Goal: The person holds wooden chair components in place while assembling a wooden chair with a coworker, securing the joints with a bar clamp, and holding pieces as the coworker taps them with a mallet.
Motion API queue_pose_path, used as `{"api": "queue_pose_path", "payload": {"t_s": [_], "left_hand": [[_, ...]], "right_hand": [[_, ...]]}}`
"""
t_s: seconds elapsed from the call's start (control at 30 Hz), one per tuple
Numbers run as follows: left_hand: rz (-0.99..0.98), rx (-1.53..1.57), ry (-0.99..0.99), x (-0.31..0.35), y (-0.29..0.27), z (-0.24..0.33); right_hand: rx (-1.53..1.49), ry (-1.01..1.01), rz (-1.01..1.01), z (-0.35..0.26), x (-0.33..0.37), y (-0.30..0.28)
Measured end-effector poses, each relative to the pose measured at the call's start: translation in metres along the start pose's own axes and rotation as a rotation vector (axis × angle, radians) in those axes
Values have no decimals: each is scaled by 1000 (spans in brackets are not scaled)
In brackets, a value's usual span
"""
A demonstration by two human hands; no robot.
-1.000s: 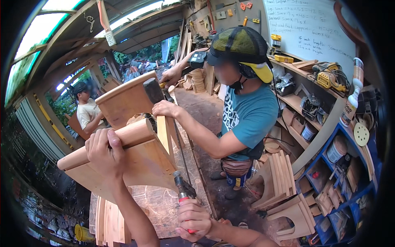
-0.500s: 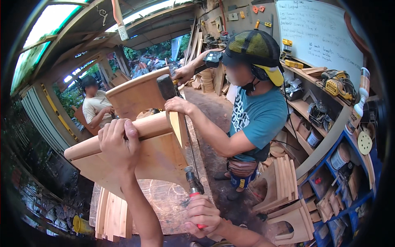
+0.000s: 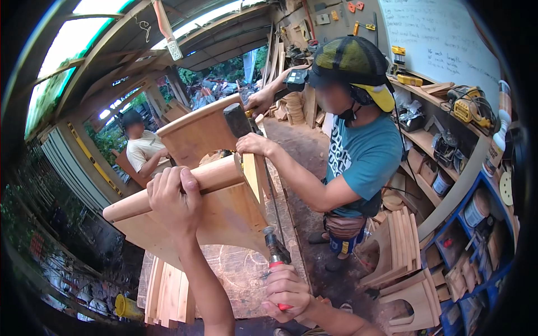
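The left hand (image 3: 175, 200) grips the round wooden bar (image 3: 185, 187) tight so the wooden piece stays up. The right hand (image 3: 287, 290) squeezes a tool (image 3: 276, 255) under it.

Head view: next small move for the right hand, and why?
Probably raise the tool in the right hand to the wooden piece's lower edge. Its tip sits just under that edge, the left hand grips the round rail on top, and a co-worker's hand steadies the far end, so the piece looks braced.
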State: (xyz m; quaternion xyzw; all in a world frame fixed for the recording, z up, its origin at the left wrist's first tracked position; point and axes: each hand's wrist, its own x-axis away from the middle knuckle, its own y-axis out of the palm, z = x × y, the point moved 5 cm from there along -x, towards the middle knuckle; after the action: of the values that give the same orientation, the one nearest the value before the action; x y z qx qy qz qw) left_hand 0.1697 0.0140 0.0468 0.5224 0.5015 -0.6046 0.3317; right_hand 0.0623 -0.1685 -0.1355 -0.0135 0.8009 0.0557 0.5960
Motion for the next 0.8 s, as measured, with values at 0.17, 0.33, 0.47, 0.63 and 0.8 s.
{"api": "queue_pose_path", "payload": {"t_s": [0.17, 0.33, 0.47, 0.63, 0.8], "left_hand": [[-15, -10, -25, 4, 5, -1], [-5, -165, -43, -2, -18, -20], [16, 43, -60, 0, 11, -3], [40, 10, -55, 1, -5, -8], [67, 76, -55, 2, -5, -7]], "right_hand": [[8, 25, -6, 2, 4, -2], [-21, -6, -5, -1, -4, 13], [111, 25, -2, 6, 3, -1], [48, -30, 33, 3, 7, 11], [82, -2, 34, 2, 6, 9]]}}
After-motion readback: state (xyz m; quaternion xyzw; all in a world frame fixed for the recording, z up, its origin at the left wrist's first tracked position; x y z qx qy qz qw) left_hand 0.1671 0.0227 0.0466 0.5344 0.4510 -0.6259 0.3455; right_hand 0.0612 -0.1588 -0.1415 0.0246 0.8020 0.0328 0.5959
